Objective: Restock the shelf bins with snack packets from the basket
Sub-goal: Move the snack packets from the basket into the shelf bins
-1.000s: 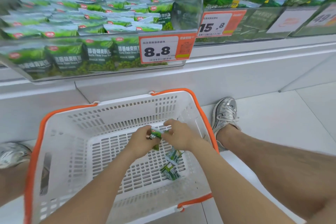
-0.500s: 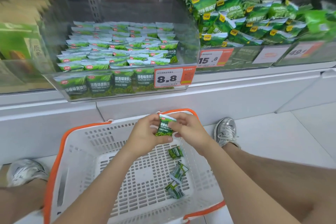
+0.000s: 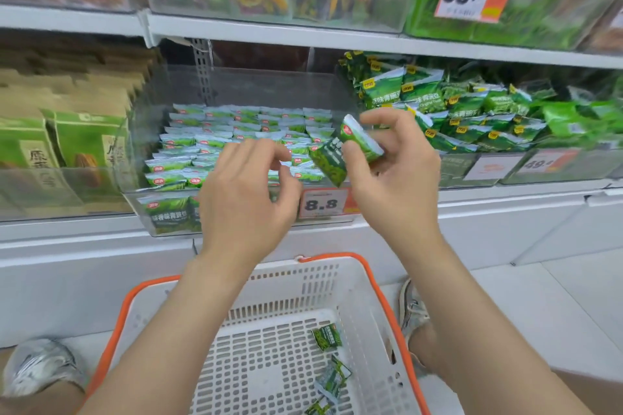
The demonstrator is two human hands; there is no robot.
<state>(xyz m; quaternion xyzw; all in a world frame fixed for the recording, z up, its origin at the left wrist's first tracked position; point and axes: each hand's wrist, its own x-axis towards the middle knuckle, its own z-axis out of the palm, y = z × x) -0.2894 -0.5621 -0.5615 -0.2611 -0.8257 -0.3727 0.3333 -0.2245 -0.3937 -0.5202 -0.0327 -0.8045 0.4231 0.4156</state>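
My right hand (image 3: 394, 178) grips a small stack of green snack packets (image 3: 340, 152) between thumb and fingers, raised in front of the clear shelf bin (image 3: 135, 178) marked 8.8. That bin holds several rows of the same green packets. My left hand (image 3: 242, 199) hovers beside the stack with its fingers loosely curled and holds nothing. The white basket with an orange rim (image 3: 374, 283) sits on the floor below my arms. Three packets (image 3: 327, 339) lie on its floor near the right side.
A second bin of larger green packets (image 3: 438, 104) stands to the right, and brown-and-green boxes (image 3: 77, 145) to the left. An upper shelf (image 3: 303, 34) carries bins tagged 26.8 and 38.9. My shoes (image 3: 413, 310) flank the basket on the white floor.
Both hands rose from the basket to the height of the 8.8 bin. The packets passed fully into my right hand, and my left hand let go.
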